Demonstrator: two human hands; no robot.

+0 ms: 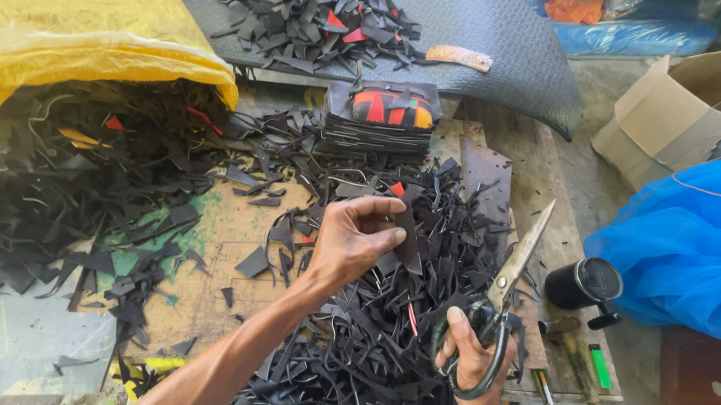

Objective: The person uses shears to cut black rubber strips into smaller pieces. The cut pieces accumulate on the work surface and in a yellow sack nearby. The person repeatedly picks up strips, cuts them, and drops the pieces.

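Two hands at work: left hand (355, 234) pinching a dark offcut (406, 239) over the scrap heap (361, 356), right hand (471, 355) closed through scissors (506, 287) with blades nearly together, pointing far-right — thumb likely at risk near the cut, loose strips liable to slide off the bench (220, 241).

Cutting workshop, black offcuts (361, 356), scissors (512, 265), worn workboard (220, 241)
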